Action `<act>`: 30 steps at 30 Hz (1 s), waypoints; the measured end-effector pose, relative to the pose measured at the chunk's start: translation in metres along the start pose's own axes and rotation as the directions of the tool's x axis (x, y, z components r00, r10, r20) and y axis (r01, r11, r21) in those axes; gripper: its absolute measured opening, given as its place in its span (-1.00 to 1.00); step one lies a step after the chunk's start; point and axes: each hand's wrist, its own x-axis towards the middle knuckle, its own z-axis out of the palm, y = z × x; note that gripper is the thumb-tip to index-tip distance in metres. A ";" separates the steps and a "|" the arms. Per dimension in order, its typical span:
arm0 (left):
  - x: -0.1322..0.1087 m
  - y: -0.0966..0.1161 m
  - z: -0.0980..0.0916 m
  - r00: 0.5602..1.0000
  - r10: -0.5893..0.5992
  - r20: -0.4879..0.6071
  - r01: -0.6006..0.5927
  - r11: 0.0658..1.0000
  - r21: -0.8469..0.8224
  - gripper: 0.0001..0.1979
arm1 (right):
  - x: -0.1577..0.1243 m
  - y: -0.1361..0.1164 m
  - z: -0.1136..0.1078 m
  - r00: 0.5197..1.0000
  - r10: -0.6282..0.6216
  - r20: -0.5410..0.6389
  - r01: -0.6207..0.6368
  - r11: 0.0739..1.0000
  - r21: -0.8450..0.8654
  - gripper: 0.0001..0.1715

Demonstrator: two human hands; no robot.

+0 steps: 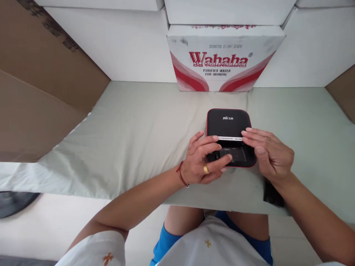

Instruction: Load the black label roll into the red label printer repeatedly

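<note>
A black case with rounded corners and red trim (229, 125) lies on the cloth-covered table in front of me, a small white logo on its upper part. A narrow white strip with tiny print (230, 139) crosses its middle. Below the strip, the surface is dark and glossy (235, 154). My left hand (206, 157), wearing a gold ring and a red bracelet, reaches over the left side with fingers spread, fingertips at the strip's left end and on the glossy part. On the right, my right hand (270, 153) has its fingers stretched out, tips by the strip's right end and thumb beside the edge.
A white and red Wahaha water carton (222, 62) stands behind the case, against white boxes (133, 44). Brown cardboard (47, 92) rises at the left. A dark, shiny item (273, 194) lies partly under my right wrist. The table's front edge (194, 207) is close to my lap.
</note>
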 end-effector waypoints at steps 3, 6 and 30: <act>0.002 -0.009 -0.003 0.993 -0.119 0.007 0.118 0.979 -0.164 -0.48 | -0.001 -0.001 0.003 1.000 0.018 -0.012 -0.018 1.000 0.014 -0.54; 0.005 -0.017 -0.007 0.956 -0.282 0.076 0.292 0.917 -0.271 -0.46 | -0.001 -0.002 0.005 0.999 0.034 -0.022 -0.034 0.999 0.016 -0.54; -0.006 -0.037 0.009 0.693 -0.537 0.480 0.694 0.319 -0.645 0.06 | -0.008 -0.029 0.000 0.988 -0.149 0.033 0.151 0.987 -0.050 -0.55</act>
